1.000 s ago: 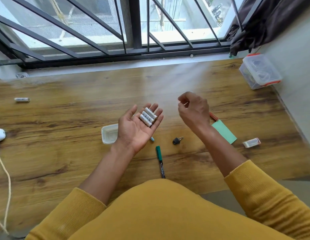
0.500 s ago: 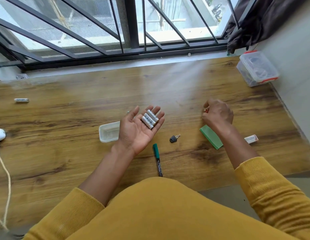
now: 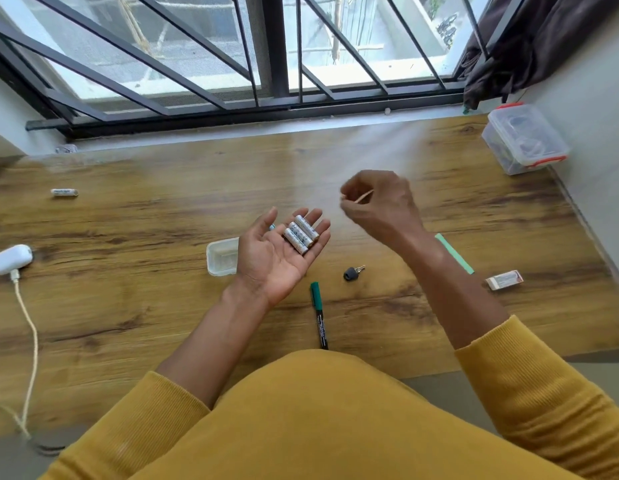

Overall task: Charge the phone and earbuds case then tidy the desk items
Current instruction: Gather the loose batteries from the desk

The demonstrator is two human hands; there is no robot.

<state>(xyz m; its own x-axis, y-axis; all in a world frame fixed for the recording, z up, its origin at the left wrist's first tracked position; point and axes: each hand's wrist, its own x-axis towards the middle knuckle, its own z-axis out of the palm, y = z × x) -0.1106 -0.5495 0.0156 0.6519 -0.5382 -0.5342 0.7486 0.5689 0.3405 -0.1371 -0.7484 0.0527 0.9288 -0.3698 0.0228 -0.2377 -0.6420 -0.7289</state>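
Note:
My left hand [image 3: 280, 258] is held palm up over the wooden desk [image 3: 145, 306], fingers straight, with three white batteries [image 3: 301, 233] lying across them. To its right, raised above the desk, my right hand [image 3: 380, 206] pinches a thin orange-red stick [image 3: 361, 198], blurred by motion. A white earbuds case [image 3: 10, 259] lies at the far left with a cream cable [image 3: 28, 327] plugged into it. No phone is in view.
A loose battery [image 3: 64, 192] lies far left. A small clear tub [image 3: 222, 260] sits behind my left palm. A green marker [image 3: 319, 313], a key [image 3: 353, 273], a green pad [image 3: 455, 253] and a small white box [image 3: 504, 280] lie near the front. A lidded clear box [image 3: 524, 143] stands far right.
My right hand went right to the green pad, then came back up and left holding the thin stick. The red stick beside the pad is gone. My left hand stayed put.

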